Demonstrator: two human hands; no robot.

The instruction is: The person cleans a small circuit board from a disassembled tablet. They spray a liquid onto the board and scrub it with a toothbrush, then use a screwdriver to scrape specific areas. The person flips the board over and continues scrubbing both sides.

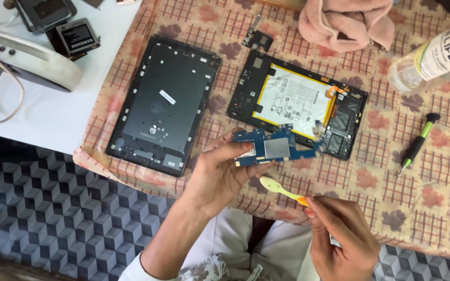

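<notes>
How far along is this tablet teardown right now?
Done: the back cover is off and lies left of the opened tablet body, whose white battery is exposed. The blue circuit board is out of it. In hand: the left hand holds that board, and the right hand holds a toothbrush just under it. Left: nothing is refitted; the screwdriver lies unused.

Blue circuit board (276, 148), yellow toothbrush (282, 190), pink towel (346, 22), beige leaf-and-check tablecloth (391, 171), green-black screwdriver (417, 143)

Green-handled screwdriver (416, 144), pink cloth (346, 23), clear bottle (433, 61), dark tablet back cover (165, 104) on patterned tablecloth (391, 192).
</notes>
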